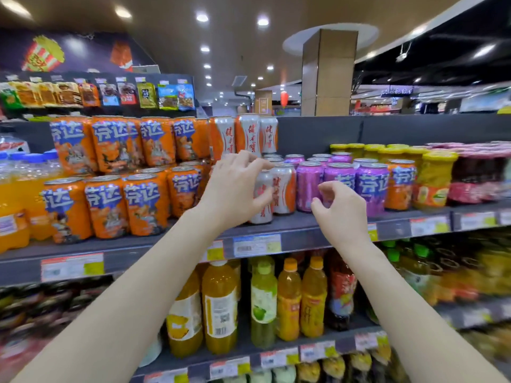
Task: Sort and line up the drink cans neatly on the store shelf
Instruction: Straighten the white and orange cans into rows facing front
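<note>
Both forearms came up from the bottom of frame, over the juice bottles [218,308] on the lower shelf. Left hand [235,189] was on the front silver can [261,214]: fingers curled over its top rim, thumb across its face, so a real grip. That can stood upright on the middle shelf [298,219], out ahead of its row and close to the front lip, where the price tags [257,244] hang.

Right hand [341,211] hovered just right of it, in front of the purple cans [370,186], fingers loosely hooked with nothing in them. Whether it touched the nearest purple can, I couldn't tell. A bare strip of shelf ran along the lip in front of the purple row.

Second silver can [284,189] stood just behind and right of the held one, tight against the purple row. Left of the left hand, orange cans [146,203] were packed in two tiers, front row close to the lip. Right of the purple row: one lone orange can [401,186], then yellow-lidded jars [434,183], hard against each other.

Further back, stacked silver cans [249,134] sat on the upper tier beside the orange stack. Right of them the grey back panel [345,131] showed bare above the purple tops; that was the headroom. Beyond the shelf top, a square pillar [329,73] and the store aisle, blurred.
</note>
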